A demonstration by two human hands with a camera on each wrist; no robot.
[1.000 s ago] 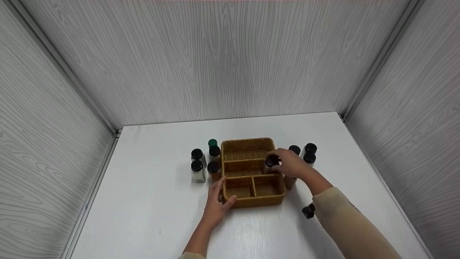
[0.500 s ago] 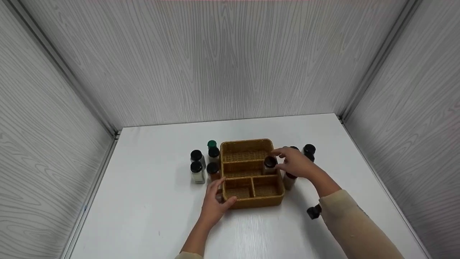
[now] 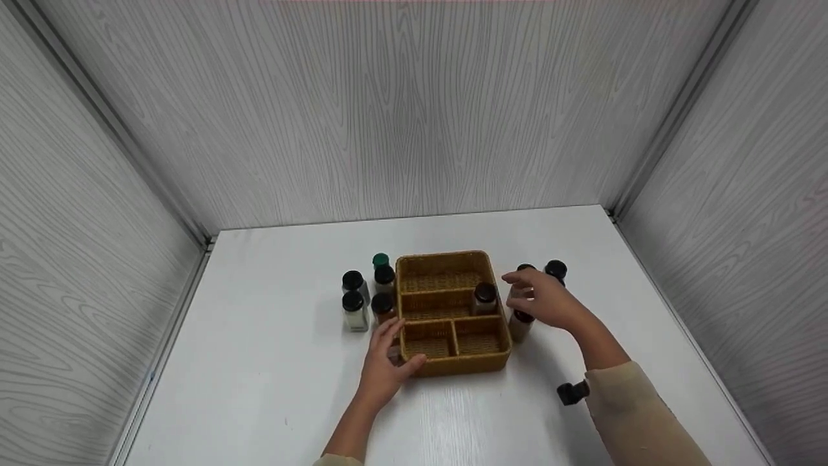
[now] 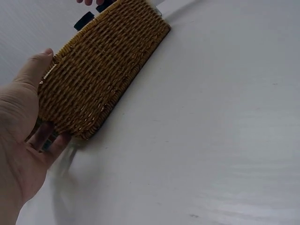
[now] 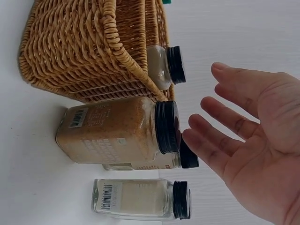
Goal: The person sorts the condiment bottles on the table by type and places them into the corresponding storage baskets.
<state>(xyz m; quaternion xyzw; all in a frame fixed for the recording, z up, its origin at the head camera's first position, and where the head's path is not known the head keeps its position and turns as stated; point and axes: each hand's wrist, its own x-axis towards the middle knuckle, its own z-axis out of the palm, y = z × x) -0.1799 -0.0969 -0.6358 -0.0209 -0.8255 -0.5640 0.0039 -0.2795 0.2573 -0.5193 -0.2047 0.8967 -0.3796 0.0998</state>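
A brown wicker basket with several compartments stands on the white table. My left hand grips its front left corner, thumb at the front wall and fingers round the left side. One black-capped spice jar stands upright at the right end of the middle compartment. My right hand hovers just right of the basket, fingers spread and holding nothing. In the right wrist view its fingertips are close to the black cap of a jar of orange-brown spice. Behind that jar, another is partly hidden.
Left of the basket stand several spice jars, among them a pale one and a green-capped one. More jars stand on the right, including a pale powder jar. A black object lies beside the right sleeve.
My right hand has let go of the black-capped jar in the middle compartment and drawn back to the right. The left hand has stayed at the basket's corner.
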